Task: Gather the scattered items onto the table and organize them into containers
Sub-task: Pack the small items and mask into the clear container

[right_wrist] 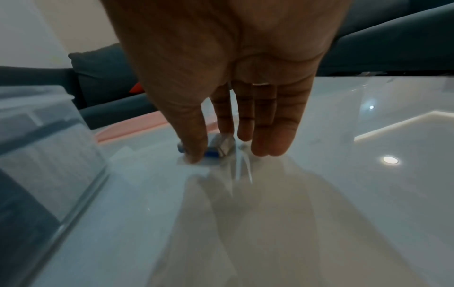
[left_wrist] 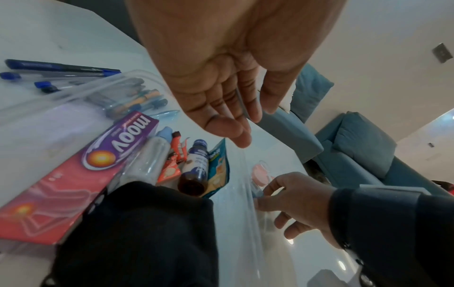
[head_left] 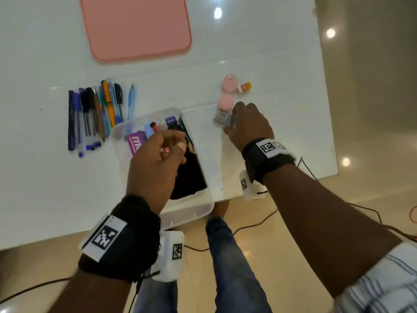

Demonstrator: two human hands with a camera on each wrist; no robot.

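A clear plastic container (head_left: 191, 213) at the table's near edge holds a purple "moov" box (left_wrist: 98, 163), a brown bottle (left_wrist: 196, 170), small sachets and a black cloth (left_wrist: 137, 233). My left hand (head_left: 158, 159) hovers over the container with relaxed fingers (left_wrist: 221, 108) and holds nothing. To the container's right, my right hand (head_left: 248, 125) pinches a small silver-and-blue packet (right_wrist: 218, 146) between thumb and forefinger, right at the table surface. Two small pink-capped jars (head_left: 226, 101) and a small orange item (head_left: 244, 86) lie just beyond that hand.
Several pens (head_left: 97, 114) lie in a row left of the container. A pink lid (head_left: 135, 28) rests at the far side of the white table (head_left: 45, 188). The table's right edge is near my right wrist. Cables run across the floor, and a blue sofa (left_wrist: 363, 151) stands beyond.
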